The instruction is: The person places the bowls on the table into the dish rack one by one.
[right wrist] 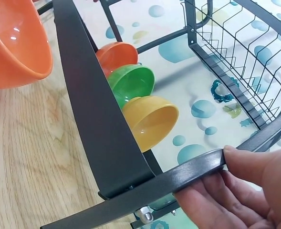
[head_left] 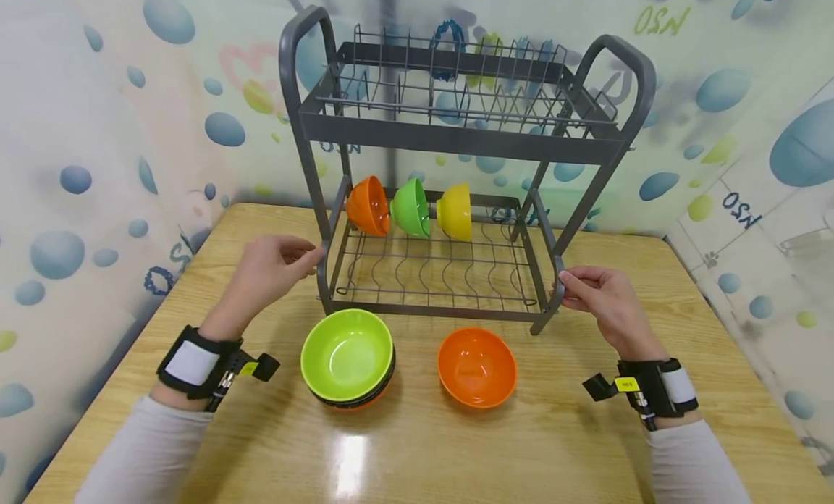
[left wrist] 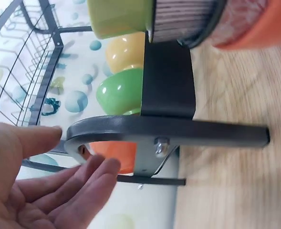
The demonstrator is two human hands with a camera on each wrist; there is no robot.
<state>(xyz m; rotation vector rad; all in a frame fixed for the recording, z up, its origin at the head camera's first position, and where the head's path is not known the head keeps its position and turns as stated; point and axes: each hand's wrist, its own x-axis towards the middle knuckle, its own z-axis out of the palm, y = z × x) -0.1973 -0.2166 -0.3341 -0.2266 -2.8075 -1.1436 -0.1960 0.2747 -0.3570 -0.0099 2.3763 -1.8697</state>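
Note:
A dark grey two-tier dish rack [head_left: 456, 138] stands on the table between my hands. My left hand [head_left: 276, 269] is at its left side frame, fingers loosely extended around the front curve; the left wrist view shows the thumb tip just short of the bar. With thumb and fingers my right hand [head_left: 602, 294] pinches the right side frame [right wrist: 197, 169]. On the lower tier, an orange bowl [head_left: 368, 207], a green bowl [head_left: 410, 208] and a yellow bowl [head_left: 455, 213] stand tilted on edge in a row at the left and middle.
In front of the rack stands a stack of bowls, a lime green bowl [head_left: 347, 355] on top with dark patterned and orange ones beneath. Right of it sits a single orange bowl [head_left: 477, 368]. A patterned curtain [head_left: 163, 113] hangs behind the wooden table [head_left: 417, 453].

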